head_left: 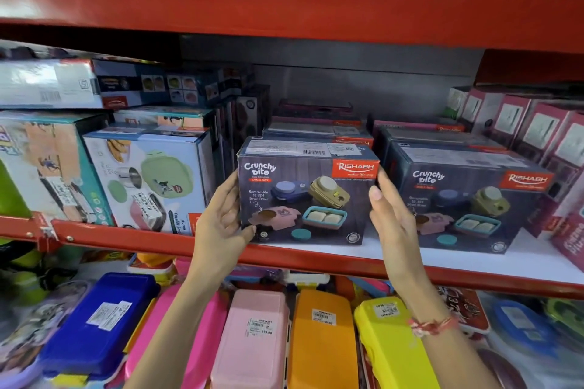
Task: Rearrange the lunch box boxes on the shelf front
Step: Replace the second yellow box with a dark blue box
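A dark "Crunchy Bite" lunch box box stands at the front of the red shelf, upright and facing me. My left hand presses its left side, with the thumb under the lower left corner. My right hand lies flat against its right side. A second identical box stands just to the right, a little apart. More boxes of the same brand are stacked behind both.
To the left stand a white and green lunch box carton and a teal carton. Pink cartons fill the right end. Below, loose blue, pink, orange and yellow lunch boxes lie in a row.
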Demonstrator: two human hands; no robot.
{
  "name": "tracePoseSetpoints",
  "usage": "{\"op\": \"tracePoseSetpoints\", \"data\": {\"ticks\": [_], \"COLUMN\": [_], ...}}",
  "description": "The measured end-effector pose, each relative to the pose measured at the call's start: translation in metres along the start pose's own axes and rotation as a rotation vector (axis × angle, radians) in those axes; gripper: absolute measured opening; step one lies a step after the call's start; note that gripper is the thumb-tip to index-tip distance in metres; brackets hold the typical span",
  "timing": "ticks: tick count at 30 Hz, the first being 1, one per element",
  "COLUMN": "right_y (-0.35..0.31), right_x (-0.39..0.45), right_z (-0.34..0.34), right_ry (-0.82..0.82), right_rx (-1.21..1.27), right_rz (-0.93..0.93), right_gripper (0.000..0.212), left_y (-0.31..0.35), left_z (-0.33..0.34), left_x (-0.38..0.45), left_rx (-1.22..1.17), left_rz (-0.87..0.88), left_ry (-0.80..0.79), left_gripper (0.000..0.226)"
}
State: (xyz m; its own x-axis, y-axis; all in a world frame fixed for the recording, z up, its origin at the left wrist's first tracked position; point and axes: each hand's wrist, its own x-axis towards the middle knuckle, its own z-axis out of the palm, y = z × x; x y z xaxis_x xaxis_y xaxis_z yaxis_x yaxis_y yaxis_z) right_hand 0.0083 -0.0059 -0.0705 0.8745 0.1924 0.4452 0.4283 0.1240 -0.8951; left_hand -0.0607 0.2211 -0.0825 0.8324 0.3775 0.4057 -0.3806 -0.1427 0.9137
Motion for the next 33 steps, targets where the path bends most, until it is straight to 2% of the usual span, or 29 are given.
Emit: {"op": "tracePoseSetpoints", "data": {"ticks": [5, 8, 10, 13, 15, 18, 23, 27, 33], "right_y": [0.001, 0.003, 0.003, 0.003, 0.002, 0.002, -0.003, -0.006, -0.010], "right_x": [-0.002, -0.005, -0.009, -0.015, -0.019, -0.025, -0.035, -0.044, -0.053], "right_z": [0.002, 0.005, 0.007, 0.005, 0.001, -0.002, 0.000, -0.002, 0.000], "right_ry": [0.006, 0.009, 0.004, -0.007, -0.001, -0.013, -0.011, 0.000, 0.009], "right_rx": [0.009, 0.005, 0.014, 0.104, 0.159, 0.155, 0.120, 0.093, 0.084], "right_rz": [-0.002, 0.016, 0.023, 0.057, 0.100, 0.142, 0.144, 0.147, 0.157], "right_gripper": [0.058, 0.066, 0.074, 0.097, 0.110, 0.114, 0.097, 0.107, 0.110], "left_y": [-0.004, -0.001, 0.000, 0.003, 0.007, 0.007, 0.011, 0.016, 0.021], "left_z": [-0.002, 0.001, 0.003, 0.002, -0.001, -0.005, -0.004, -0.005, -0.005], "left_x": [0.001, 0.000, -0.002, -0.006, -0.007, -0.009, -0.015, -0.021, -0.028], "left_rx": [0.010, 0.031, 0.018, -0.043, -0.126, -0.136, -0.106, -0.069, -0.089], "left_rz": [-0.007, 0.006, 0.020, -0.010, -0.057, -0.073, -0.044, -0.045, -0.054], "left_ry": [0.001, -0.003, 0.026, 0.096, 0.094, 0.052, 0.028, 0.022, 0.029], "left_gripper": [0.088, 0.084, 0.069, 0.046, 0.057, 0.090, 0.090, 0.086, 0.079]}}
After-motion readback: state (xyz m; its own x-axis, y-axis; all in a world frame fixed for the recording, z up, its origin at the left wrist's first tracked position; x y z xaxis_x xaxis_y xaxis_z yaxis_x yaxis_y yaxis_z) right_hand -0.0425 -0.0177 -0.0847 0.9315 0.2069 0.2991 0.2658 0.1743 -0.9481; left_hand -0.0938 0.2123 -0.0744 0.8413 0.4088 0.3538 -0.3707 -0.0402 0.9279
